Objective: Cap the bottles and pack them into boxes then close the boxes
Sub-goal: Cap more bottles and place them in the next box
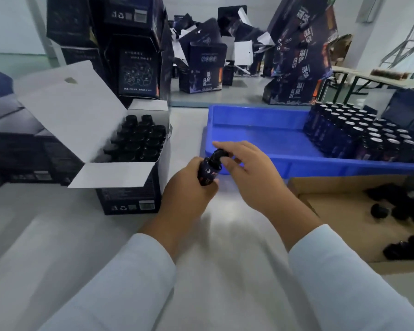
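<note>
Nearest me, two pale sleeves reach out over the white table. My left hand is wrapped around a small dark bottle, holding it tilted just above the tabletop. My right hand has its thumb and fingers curled onto the black cap sitting at the bottle's neck.

To the right lies a cardboard tray with loose black caps scattered in it. To the left stands an open dark box, flaps up, packed with rows of capped bottles.

Just beyond my hands sits a blue plastic bin; uncapped bottles are crowded at its right end, while its left part is bare.

Farther back, I see dark printed boxes stacked and heaped, some with white flaps open.
</note>
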